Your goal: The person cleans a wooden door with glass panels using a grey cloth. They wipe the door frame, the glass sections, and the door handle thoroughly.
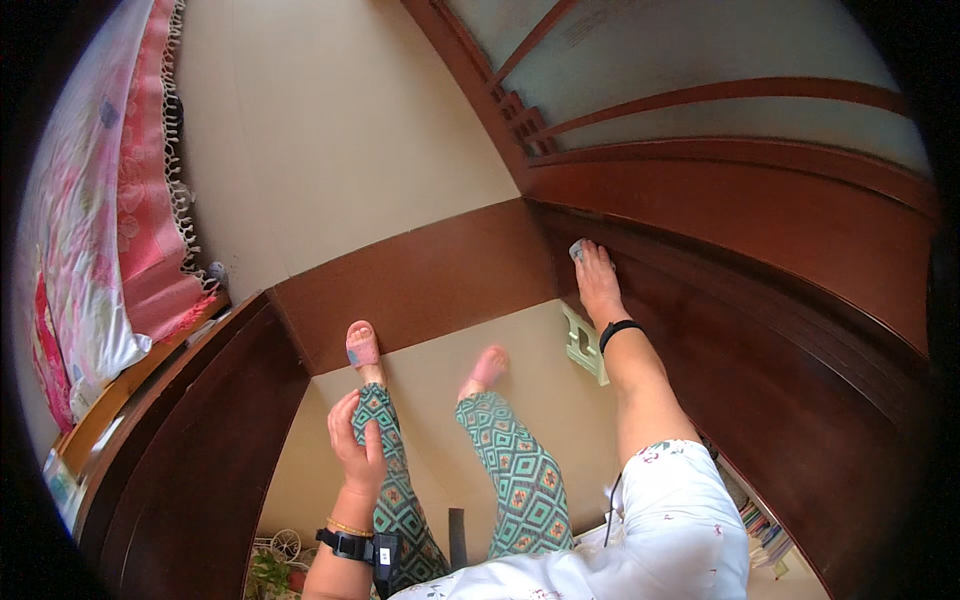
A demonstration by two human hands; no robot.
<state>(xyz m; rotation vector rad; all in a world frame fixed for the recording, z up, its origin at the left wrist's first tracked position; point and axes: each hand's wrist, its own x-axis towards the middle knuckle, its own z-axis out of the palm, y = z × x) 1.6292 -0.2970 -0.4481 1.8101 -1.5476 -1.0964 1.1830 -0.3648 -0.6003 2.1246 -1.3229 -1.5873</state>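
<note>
My right hand (598, 283) presses a small grey cloth (577, 250) against the dark reddish-brown wooden panel (720, 330) on the right. Most of the cloth is hidden under my fingers; only its edge shows past the fingertips. My left hand (355, 444) hangs in the air above my left trouser leg, fingers loosely bent and apart, holding nothing. A black strap with a small box (382, 559) is on that wrist.
A door with frosted glass panes (675, 45) rises above the panel. Near it, a pale green plastic stool (586, 345) lies on the floor. A brown threshold strip (427, 277) crosses ahead of my slippers (363, 345). At left is a bed with a pink fringed cover (146, 247).
</note>
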